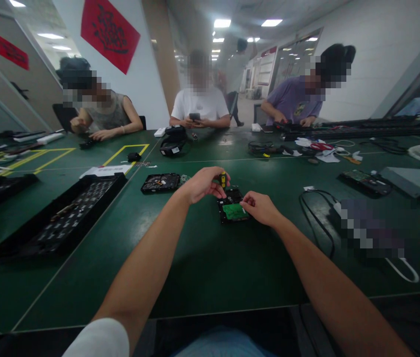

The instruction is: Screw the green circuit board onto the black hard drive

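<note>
In front of me on the green table lies a hard drive [234,212] with its green circuit board facing up. My left hand [206,184] is closed around a short yellow-and-black screwdriver [223,180], held upright over the far part of the drive. The screwdriver's tip is hidden by my fingers. At the drive's right edge, my right hand [260,207] has its thumb and fingers drawn together on the drive. Left of my left hand sits a second drive [161,183] with small loose metal pieces [184,179] beside it.
A long black tray [94,198] stands on the left. To the right are a black cable [317,218], another drive [365,182] and a grey metal box [418,181]. Three people sit across the table, with a black pouch [173,141] near the middle one.
</note>
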A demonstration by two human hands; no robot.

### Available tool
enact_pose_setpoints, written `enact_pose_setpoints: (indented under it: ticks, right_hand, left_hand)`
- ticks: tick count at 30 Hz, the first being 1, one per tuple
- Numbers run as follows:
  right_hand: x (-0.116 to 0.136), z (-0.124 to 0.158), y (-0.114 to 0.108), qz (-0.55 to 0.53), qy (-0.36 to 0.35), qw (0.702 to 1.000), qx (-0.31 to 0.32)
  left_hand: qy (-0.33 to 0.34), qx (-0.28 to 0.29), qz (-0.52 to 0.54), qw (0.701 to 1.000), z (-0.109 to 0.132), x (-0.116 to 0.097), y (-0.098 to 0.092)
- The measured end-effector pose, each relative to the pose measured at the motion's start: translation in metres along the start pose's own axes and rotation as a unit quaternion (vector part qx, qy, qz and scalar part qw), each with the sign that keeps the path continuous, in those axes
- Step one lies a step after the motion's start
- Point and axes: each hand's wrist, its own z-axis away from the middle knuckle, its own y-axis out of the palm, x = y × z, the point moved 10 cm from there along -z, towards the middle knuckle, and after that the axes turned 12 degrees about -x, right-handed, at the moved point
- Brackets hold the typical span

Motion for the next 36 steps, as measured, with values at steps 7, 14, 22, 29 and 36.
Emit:
enact_pose_setpoints:
  ticks: [7, 14, 22, 29, 36]
  right_hand:
    - [0.005, 0.001, -0.002, -0.007, -0.012, 1.000, -0.012]
    - [0.002, 0.000, 0.000, -0.007, -0.003, 1.000, -0.006]
    - [0.003, 0.001, 0.000, -0.006, -0.004, 1.000, -0.003]
    - [0.000, 0.001, 0.002, -0.007, -0.005, 1.000, -0.003]
    - [0.001, 0.000, 0.002, -0.011, -0.010, 1.000, -0.001]
  left_hand:
    - [0.033, -0.047, -0.030, 0.998, -0.002, -0.007, -0.014]
    - [0.062, -0.109, -0.077, 0.989, -0.001, -0.013, -0.023]
    - [0.108, -0.091, -0.124, 0.982, 0.004, -0.023, -0.008]
    - [0.115, -0.038, -0.126, 0.985, 0.002, -0.021, 0.000]
    - [0.041, -0.016, -0.022, 0.999, -0.004, -0.006, -0.004]
